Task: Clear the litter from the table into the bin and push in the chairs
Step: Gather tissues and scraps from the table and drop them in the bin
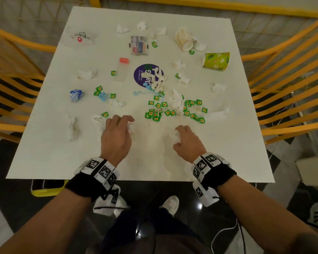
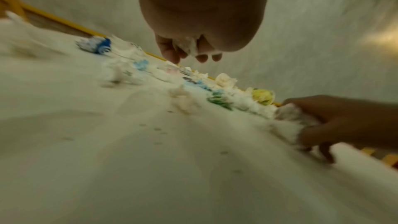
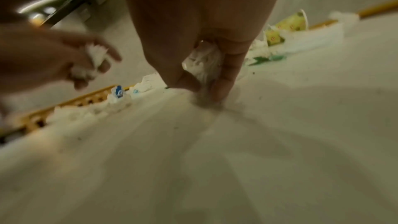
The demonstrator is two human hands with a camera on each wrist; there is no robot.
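Litter covers the white table (image 1: 44, 153): crumpled tissues, several green tea tags (image 1: 155, 114), a green paper cup (image 1: 216, 60) on its side and a crushed cream cup (image 1: 184, 40). My left hand (image 1: 124, 123) curls round a white tissue wad (image 2: 189, 47) just above the near middle of the table. My right hand (image 1: 176, 136) pinches another crumpled tissue (image 3: 204, 64) against the tabletop, thumb and fingers closed on it. The left hand's tissue (image 3: 95, 57) also shows in the right wrist view.
Orange slatted chairs stand pulled out at the left (image 1: 9, 85) and right (image 1: 286, 79). A blue-white wrapper (image 1: 76, 95), a clear bottle with red cap (image 1: 124, 60), a snack packet (image 1: 138, 44) and a purple sticker (image 1: 141, 75) lie further back. A white bin corner (image 1: 314, 169) shows at the lower right.
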